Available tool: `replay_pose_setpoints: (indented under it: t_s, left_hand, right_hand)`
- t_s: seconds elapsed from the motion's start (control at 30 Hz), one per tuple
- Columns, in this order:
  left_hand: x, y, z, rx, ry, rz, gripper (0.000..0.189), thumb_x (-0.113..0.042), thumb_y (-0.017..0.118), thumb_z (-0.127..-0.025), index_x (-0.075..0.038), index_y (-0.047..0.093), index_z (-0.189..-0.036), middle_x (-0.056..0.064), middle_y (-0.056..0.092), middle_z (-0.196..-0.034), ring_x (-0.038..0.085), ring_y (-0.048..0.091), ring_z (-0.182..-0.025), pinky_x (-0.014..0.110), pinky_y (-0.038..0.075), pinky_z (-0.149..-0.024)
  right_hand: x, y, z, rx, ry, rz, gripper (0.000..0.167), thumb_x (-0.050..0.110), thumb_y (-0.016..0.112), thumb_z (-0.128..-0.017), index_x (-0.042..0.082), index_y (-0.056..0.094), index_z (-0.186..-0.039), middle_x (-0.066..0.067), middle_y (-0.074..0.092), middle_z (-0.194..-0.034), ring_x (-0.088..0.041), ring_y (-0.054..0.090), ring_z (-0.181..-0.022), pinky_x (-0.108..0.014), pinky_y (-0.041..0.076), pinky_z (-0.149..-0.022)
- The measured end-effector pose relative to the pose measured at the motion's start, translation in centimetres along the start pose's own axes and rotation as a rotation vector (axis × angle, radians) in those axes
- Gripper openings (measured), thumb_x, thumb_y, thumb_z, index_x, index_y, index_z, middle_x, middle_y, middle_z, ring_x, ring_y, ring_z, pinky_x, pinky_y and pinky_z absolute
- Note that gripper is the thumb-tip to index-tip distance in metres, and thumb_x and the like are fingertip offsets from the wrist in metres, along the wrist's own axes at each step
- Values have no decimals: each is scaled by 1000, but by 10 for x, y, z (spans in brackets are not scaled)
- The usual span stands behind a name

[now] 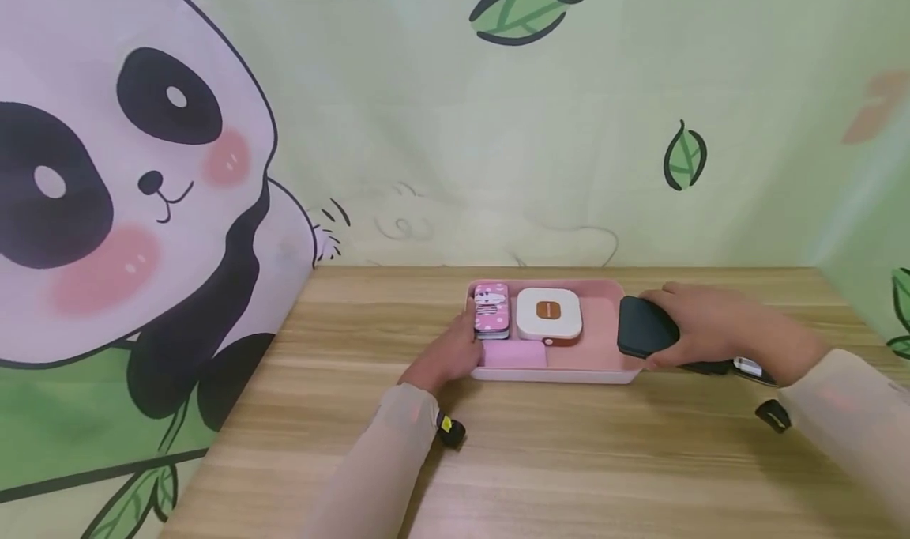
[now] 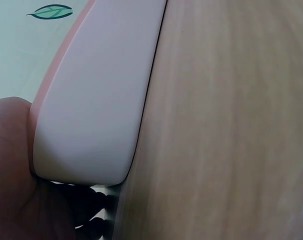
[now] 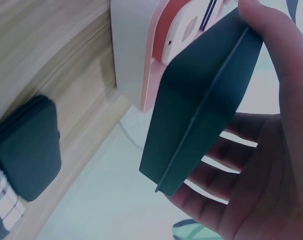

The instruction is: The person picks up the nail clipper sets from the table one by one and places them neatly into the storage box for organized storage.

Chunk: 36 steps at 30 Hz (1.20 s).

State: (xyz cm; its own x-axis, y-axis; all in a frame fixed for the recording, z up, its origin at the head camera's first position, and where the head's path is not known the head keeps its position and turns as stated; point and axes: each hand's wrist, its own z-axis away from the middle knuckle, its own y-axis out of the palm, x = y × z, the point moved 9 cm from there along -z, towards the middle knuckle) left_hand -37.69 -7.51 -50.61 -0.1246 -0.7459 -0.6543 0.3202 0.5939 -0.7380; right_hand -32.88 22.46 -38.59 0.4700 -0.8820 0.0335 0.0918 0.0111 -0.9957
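My left hand point(image 1: 449, 353) grips the left end of a pink tray point(image 1: 562, 376), its thumb lying over the rim in the left wrist view. Near that hand, inside the tray, are a small pink dotted box point(image 1: 492, 311) and a plain pink flat piece point(image 1: 513, 355). Beside them sits a white rounded-square case point(image 1: 529, 315) with a brown label. A dark green box point(image 3: 196, 110) is held between the thumb and fingers of my right hand point(image 1: 718, 322), tilted above the tray's right end.
Right of the tray, partly behind my right hand, another dark green case point(image 3: 29, 150) lies on the wooden table point(image 1: 569, 460). A checked item point(image 3: 6, 195) is next to it. A printed panda backdrop point(image 1: 426, 128) stands behind the table.
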Motion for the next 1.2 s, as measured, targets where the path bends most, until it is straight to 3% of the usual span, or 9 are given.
replay_pose_setpoints:
  t_s: [0.2, 0.47, 0.73, 0.97, 1.2]
  left_hand:
    - [-4, -1, -1, 9, 31, 24, 87, -9, 47, -92, -12, -7, -161, 7, 5, -170, 17, 21, -150, 41, 13, -125]
    - [-5, -3, -2, 8, 38, 2, 87, -9, 46, -93, -10, -8, -160, 9, 5, -169, 17, 20, -150, 41, 13, -124]
    - [-3, -1, 0, 9, 4, -7, 89, -13, 51, -93, -11, -6, -161, 8, 8, -169, 21, 30, -142, 43, 19, -124]
    - [0, 0, -1, -3, -16, -39, 90, -18, 53, -93, -11, -5, -161, 10, 11, -169, 22, 34, -139, 43, 24, -122]
    - [4, 0, -3, -5, -27, -62, 87, -20, 50, -95, -13, -5, -161, 8, 8, -169, 18, 24, -149, 42, 18, -124]
  right_hand:
    - [10, -1, -18, 16, 9, -39, 114, 87, 66, -64, 9, 50, -145, -12, 61, -125, -24, 58, -97, -42, 54, -78]
    - [23, 3, -48, 1, -63, -15, 96, 68, 76, -72, 13, 49, -146, -5, 61, -116, -21, 56, -93, -36, 49, -74]
    - [32, 14, -67, 19, -94, 14, 97, 70, 74, -72, 12, 49, -145, -4, 60, -110, -20, 56, -90, -36, 48, -73]
    - [34, 18, -81, 42, -83, -8, 97, 68, 73, -76, 8, 46, -148, -16, 56, -136, -28, 59, -107, -48, 53, -89]
    - [35, 19, -99, 33, -75, 3, 95, 67, 71, -79, 10, 43, -150, -17, 57, -131, -28, 60, -101, -49, 53, -88]
